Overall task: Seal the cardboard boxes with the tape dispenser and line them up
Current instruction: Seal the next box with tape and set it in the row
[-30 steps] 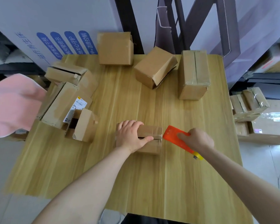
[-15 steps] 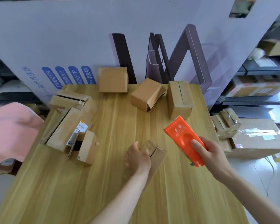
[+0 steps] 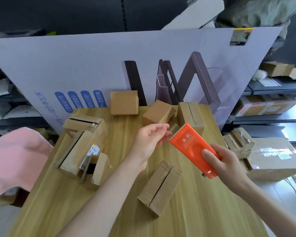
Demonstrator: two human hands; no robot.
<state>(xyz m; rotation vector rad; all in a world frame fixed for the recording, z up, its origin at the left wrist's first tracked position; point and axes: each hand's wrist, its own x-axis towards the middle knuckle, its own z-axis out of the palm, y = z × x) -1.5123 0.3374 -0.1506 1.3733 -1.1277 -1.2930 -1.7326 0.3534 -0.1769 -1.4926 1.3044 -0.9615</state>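
My right hand [image 3: 224, 161] grips the orange tape dispenser [image 3: 191, 146] in the air above the wooden table [image 3: 203, 211], its toothed edge pointing up and left. My left hand [image 3: 149, 141] is raised beside that edge, and its fingertips pinch the clear tape end there. Below both hands a small cardboard box [image 3: 161, 183] lies on the table with its top flaps closed and the seam facing up; neither hand touches it. Three more boxes [image 3: 124, 102] [image 3: 158, 112] [image 3: 190, 115] stand along the far edge.
A heap of opened, flattened boxes [image 3: 80, 144] fills the table's left side. A pink cloth [image 3: 15, 158] hangs past the left edge. A large printed board [image 3: 109, 69] leans behind the table. More boxes [image 3: 270, 158] sit on the floor at right, with shelves behind.
My left hand let go of the small box and rose to the dispenser's toothed edge. My right hand lifted the dispenser higher. The box now lies free, turned at an angle.
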